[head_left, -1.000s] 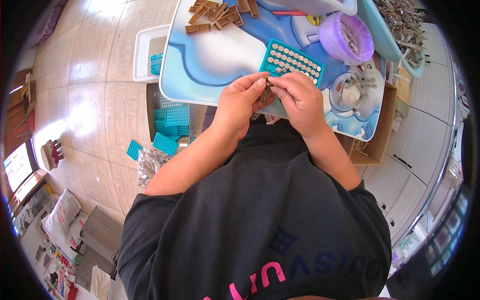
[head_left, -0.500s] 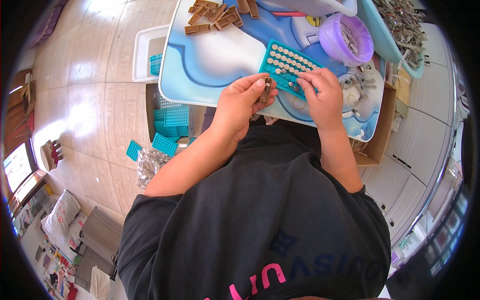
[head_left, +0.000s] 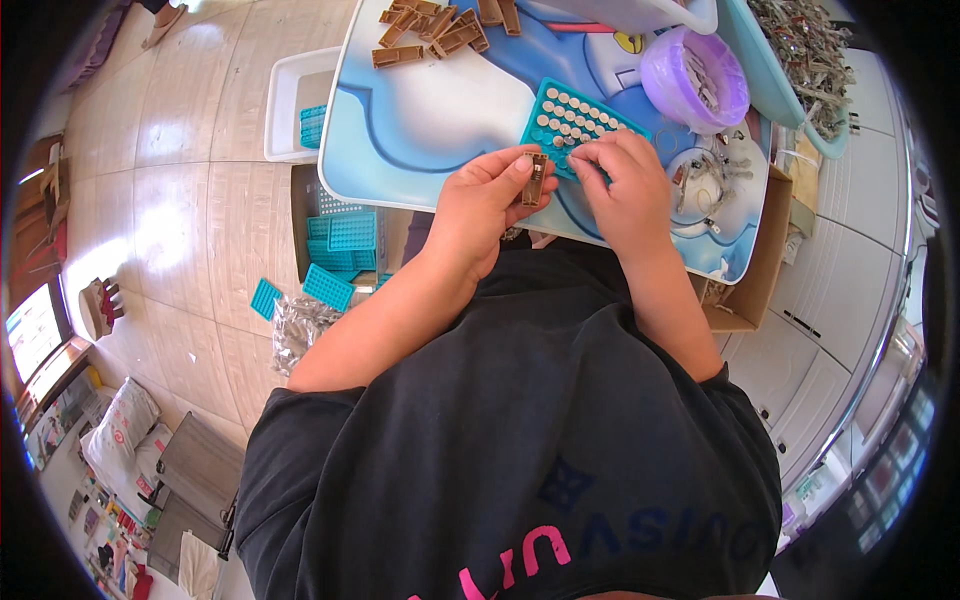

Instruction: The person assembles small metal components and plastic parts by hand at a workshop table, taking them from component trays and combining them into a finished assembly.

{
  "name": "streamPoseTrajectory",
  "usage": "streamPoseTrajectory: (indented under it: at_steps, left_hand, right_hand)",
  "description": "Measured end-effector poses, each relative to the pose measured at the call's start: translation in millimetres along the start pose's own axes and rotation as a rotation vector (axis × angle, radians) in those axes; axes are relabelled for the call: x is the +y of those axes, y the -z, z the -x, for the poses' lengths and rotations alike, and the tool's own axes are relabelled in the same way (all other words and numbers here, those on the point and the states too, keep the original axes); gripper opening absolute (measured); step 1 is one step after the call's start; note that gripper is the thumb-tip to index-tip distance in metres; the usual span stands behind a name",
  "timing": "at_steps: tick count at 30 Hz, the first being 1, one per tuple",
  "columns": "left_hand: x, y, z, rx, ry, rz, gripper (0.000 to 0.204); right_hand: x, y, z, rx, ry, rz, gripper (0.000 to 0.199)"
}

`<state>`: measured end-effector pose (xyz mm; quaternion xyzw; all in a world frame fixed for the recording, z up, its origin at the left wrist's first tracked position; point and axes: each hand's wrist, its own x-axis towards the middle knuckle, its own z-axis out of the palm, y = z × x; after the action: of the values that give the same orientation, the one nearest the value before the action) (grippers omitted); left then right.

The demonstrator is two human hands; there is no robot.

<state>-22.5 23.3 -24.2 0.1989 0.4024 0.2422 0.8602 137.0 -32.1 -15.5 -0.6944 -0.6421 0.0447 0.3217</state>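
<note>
Between the thumb and fingers of my left hand point(head_left: 478, 205) a small brown, long, hollow plastic casing point(head_left: 535, 182) stands upright, with a small shiny piece near its top. My right hand point(head_left: 632, 195) reaches over the near right part of a teal tray point(head_left: 563, 166), its thumb and index finger drawn together. Whatever those fingertips hold is too small to tell. Rows of round, pale discs fill the far part of the tray, and my right fingers hide some of it.
More brown casings point(head_left: 455, 38) lie heaped at the table's far left. A purple bowl point(head_left: 655, 78) of small parts stands at right, near loose wired pieces point(head_left: 712, 182). A pale blue tub point(head_left: 768, 95) heaped with metallic parts is beyond. Teal trays point(head_left: 350, 235) sit in a box beside the table.
My right hand has shifted left along the tray, closer to my left hand. The left hand keeps the casing in place. Another person's foot has appeared at the far left floor.
</note>
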Motion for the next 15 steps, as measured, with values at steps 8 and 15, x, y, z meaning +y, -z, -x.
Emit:
streamPoseTrajectory:
  at_steps: [8,15]
  left_hand:
    - [-0.2,-0.2,0.0,-0.002,0.000,0.005,0.026]
    - [0.5,0.0,-0.5,0.013,0.005,-0.001,0.027]
  right_hand:
    - [7.5,-4.7,2.8,-0.004,0.016,0.113,0.012]
    - [4.3,-0.4,-2.0,-0.088,0.008,0.125,0.013]
